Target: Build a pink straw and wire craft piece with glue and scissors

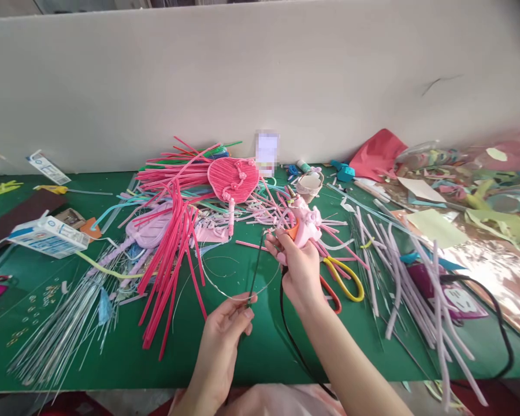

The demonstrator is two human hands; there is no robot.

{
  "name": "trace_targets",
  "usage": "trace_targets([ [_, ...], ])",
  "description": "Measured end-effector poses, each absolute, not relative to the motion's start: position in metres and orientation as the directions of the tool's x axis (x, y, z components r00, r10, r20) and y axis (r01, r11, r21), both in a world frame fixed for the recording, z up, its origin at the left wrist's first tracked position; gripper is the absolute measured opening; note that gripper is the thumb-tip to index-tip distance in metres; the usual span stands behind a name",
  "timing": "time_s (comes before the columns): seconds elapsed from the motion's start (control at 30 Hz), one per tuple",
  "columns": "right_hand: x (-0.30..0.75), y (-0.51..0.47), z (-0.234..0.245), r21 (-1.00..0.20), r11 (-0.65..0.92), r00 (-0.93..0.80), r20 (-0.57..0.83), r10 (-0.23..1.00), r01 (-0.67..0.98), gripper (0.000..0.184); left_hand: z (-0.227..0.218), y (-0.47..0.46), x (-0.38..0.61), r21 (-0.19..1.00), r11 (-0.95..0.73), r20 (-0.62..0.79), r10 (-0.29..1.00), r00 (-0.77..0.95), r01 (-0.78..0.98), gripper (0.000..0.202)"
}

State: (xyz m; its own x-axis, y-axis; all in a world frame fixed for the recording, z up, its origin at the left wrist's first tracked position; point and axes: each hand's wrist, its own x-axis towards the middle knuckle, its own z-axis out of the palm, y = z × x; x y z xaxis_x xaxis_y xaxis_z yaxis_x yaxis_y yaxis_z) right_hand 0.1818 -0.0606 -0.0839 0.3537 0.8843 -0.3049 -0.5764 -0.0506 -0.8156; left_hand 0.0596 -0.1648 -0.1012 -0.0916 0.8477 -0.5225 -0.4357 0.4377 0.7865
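Note:
My left hand (pixel 231 323) is closed, pinching a thin dark green wire stem (pixel 256 268) that slants up toward my other hand. A fine silvery wire (pixel 219 290) loops from the same fingers. My right hand (pixel 301 268) is wrapped round what looks like a pink glue gun (pixel 308 225) with an orange trigger (pixel 293 231). A black cord (pixel 282 306) hangs from it. Its fingertips are close to the stem's upper end, where a small pinkish bit shows; contact there is unclear. Right by that hand lie scissors with yellow and orange handles (pixel 351 283).
A red heart-shaped piece (pixel 219 182) and red pipe cleaners (pixel 167 277) lie beyond my left hand. Silvery wires (pixel 60 335) and a blue-and-white carton (pixel 52 236) are at left. Lilac pipe cleaners (pixel 401 271) and paper scraps (pixel 435 225) spread rightward. A pale partition (pixel 199 81) stands behind.

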Motion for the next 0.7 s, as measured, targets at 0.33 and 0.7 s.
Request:
trace_targets([
  [0.33,0.189,-0.066,-0.090,-0.845,-0.092,0.334,-0.305,0.892,-0.526,0.032,-0.103,-0.167,0.060,0.780,0.405,-0.533,0.829,-0.169,-0.476,0.034],
  [0.7,0.193,-0.070,-0.090,-0.857,-0.123,0.338,-0.325,0.883,-0.501,0.034,-0.115,-0.169,0.058,0.779,0.382,-0.539,0.813,-0.221,-0.497,0.034],
])
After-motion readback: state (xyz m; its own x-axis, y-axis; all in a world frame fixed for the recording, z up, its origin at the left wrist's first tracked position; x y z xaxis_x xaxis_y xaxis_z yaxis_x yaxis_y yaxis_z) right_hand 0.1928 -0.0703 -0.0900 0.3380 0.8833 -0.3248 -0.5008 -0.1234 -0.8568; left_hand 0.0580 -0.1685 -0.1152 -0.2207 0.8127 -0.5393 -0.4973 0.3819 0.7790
